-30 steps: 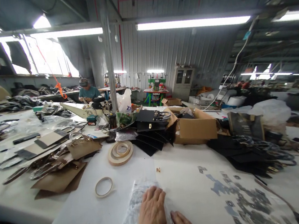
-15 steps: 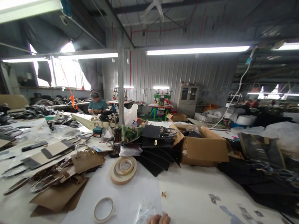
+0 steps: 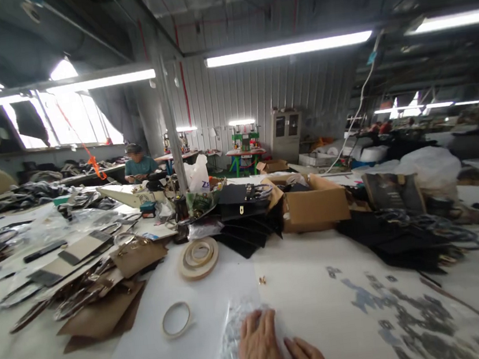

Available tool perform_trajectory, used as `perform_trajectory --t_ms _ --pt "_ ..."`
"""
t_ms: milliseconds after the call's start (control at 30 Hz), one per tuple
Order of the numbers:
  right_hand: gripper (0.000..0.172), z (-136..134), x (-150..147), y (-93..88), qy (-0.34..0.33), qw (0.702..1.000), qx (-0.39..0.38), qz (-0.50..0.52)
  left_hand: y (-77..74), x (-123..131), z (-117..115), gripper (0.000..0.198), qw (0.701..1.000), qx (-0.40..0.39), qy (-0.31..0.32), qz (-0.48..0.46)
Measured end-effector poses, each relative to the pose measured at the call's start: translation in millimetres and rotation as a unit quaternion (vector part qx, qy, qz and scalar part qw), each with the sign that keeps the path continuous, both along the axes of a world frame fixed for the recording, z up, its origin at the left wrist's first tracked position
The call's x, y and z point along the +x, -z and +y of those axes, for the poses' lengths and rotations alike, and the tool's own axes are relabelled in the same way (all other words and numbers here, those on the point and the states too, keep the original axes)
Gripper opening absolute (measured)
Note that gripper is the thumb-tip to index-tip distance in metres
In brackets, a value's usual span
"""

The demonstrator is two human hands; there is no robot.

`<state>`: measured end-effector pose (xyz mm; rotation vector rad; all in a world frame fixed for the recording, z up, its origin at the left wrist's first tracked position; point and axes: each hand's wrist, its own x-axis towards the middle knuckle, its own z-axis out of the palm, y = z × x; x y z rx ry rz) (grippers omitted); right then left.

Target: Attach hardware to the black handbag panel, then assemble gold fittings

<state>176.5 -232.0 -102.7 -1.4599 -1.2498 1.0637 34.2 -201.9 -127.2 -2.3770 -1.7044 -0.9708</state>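
My left hand (image 3: 259, 349) lies flat, palm down, on a clear plastic bag (image 3: 226, 353) at the bottom of the view. The bag's contents look pale and crinkled and cannot be made out. Just right of it, by the bag's edge, my right hand (image 3: 307, 358) has its fingers close together; whatever they hold, if anything, is hidden. A few small gold-coloured metal pieces (image 3: 262, 280) rest on the table beyond the hands. To the left, a thin tape roll (image 3: 176, 320) lies flat, with larger nested tape rolls (image 3: 197, 259) behind it.
Brown bag pieces with handles (image 3: 103, 313) are heaped at left. Black bag panels (image 3: 242, 237) and a cardboard box (image 3: 315, 208) stand ahead. Dark bags (image 3: 398, 241) pile at right, near scattered small dark pieces (image 3: 422, 320). A person (image 3: 139, 167) sits far back left.
My right hand has come into view beside the left one. The left hand still lies on the plastic bag, showing more of itself. The whole view has shifted downward and right.
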Motion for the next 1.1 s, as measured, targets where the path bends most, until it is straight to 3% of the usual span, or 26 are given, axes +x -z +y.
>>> perform_trajectory --t_ms 133,233,300,400,533,733,833,933,1100 --pt "0.048 -10.8 -8.6 8.6 0.032 0.989 -0.017 0.144 -43.4 -1.8 -15.7 0.052 0.998 -0.051 0.019 0.034" --pt "0.052 -24.3 -3.7 -1.2 0.051 0.974 -0.014 0.22 -59.2 0.0 -14.4 0.053 0.996 -0.08 0.026 0.042" --pt "0.055 -35.0 13.4 -14.9 0.055 0.969 0.006 0.241 -61.2 1.1 -11.0 0.054 0.995 -0.086 0.022 0.04" --pt "0.052 -47.7 53.7 -37.2 0.037 0.984 0.034 0.172 -59.9 1.9 -7.0 0.052 0.995 -0.09 0.029 0.037" --pt "0.041 -51.8 87.4 -46.5 0.005 0.995 -0.018 0.1 -60.9 2.4 -6.7 0.05 0.994 -0.089 0.037 0.043" --pt "0.053 -32.8 47.6 -21.0 -0.074 0.976 -0.132 0.158 -62.3 0.5 -11.4 0.042 0.996 -0.076 0.039 0.032" --pt "0.051 -24.5 26.7 -10.1 -0.092 0.977 -0.119 0.149 -62.2 -1.2 -13.2 0.038 0.995 -0.079 0.042 0.029" --pt "0.05 -21.9 18.6 -4.1 -0.068 0.971 -0.099 0.206 -63.1 -0.4 -14.2 0.035 0.995 -0.087 0.043 0.034" --pt "0.048 -27.2 13.2 -5.5 -0.045 0.966 -0.087 0.241 -64.3 5.1 -12.1 0.036 0.994 -0.096 0.032 0.039"
